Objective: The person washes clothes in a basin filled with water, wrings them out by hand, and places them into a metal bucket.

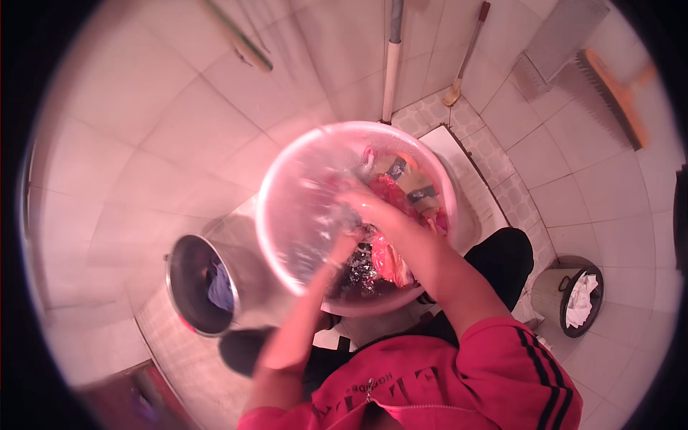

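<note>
A large pink plastic basin [446, 177] of water stands before me. Both hands are down in it, among wet cloth and splashing water. My left hand [350, 236] is blurred near the basin's middle, against dark wet cloth; its fingers are hidden. My right hand [355, 198] lies just above it in the picture, also blurred, and its grip cannot be made out. Bright red and orange wet fabric [389, 257] floats beside my right forearm. Farther right in the basin is a yellowish cloth [411, 174] with dark patches.
Left of the basin, a metal bucket [201, 242] holds blue cloth [220, 290]. A waste bin [545, 287] with white paper stands at right. Poles [392, 80] and a brush with a long handle [453, 95] lean on the tiled wall; an orange broom [613, 97] is at upper right.
</note>
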Demonstrator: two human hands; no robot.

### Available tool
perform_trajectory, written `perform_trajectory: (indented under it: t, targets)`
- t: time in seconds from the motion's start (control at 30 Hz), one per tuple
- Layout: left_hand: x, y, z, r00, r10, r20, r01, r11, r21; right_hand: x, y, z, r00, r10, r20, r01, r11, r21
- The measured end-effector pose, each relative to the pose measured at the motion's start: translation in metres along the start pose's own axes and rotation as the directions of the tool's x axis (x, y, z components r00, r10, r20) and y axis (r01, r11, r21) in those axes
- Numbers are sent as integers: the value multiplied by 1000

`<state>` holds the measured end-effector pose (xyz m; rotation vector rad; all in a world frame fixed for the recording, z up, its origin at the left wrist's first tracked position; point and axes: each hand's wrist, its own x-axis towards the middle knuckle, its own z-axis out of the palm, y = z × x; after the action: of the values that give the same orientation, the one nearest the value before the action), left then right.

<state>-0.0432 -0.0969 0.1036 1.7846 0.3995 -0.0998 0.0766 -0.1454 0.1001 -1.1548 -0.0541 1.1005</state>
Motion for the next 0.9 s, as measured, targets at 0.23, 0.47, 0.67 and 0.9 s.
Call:
perform_trajectory:
  t: [0.23,0.47,0.67,0.9]
  targets:
    - [10,23,24,951,-239,-196,303,847,437,44,49,-35,975,-124,-186,-20,779,-626]
    - [-15,46,-18,847,-146,511,526,97,-845,-33,-52,-13,885,170,433,-58,964,-259]
    - [-20,34,-5,851,-523,-46,284,532,-798,-45,-1,18,998,18,64,-24,995,94]
    - [-27,40,25,906,-419,-56,112,365,-924,-11,72,-24,944,-330,-25,196,618,-761]
